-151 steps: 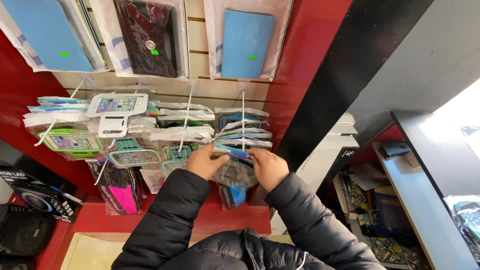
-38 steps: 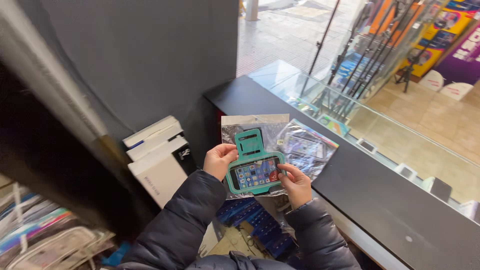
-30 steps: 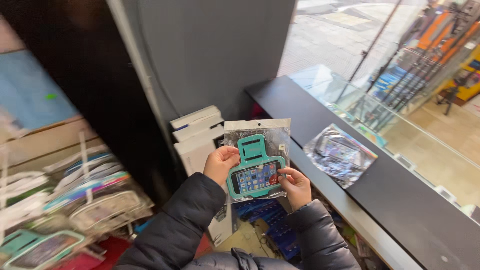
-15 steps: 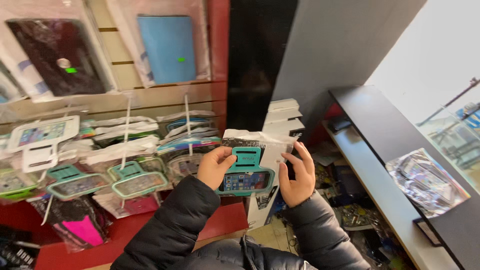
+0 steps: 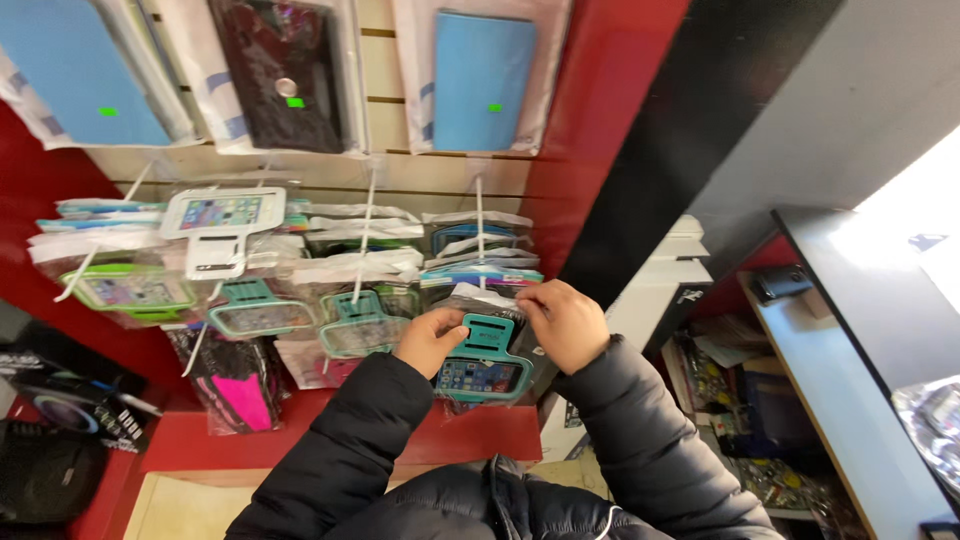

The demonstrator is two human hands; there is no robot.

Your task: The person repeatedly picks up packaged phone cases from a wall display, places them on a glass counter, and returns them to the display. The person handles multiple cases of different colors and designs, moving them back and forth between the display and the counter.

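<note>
Here both hands hold one teal phone armband in its clear bag (image 5: 482,362) up against the display wall; the left hand (image 5: 432,340) pinches the bag's left edge, fingers closed on it, and the right hand (image 5: 566,322) is clamped on the top right corner, so each grip is shut on the same bag. The bag's long axis runs up and down, its top just below the white peg (image 5: 479,215) that carries a stack of like bags (image 5: 478,250); the peg sticks out toward the person, directly above the bag, the right hand nearer to it; more teal armbands (image 5: 355,325) hang just to the left.
</note>
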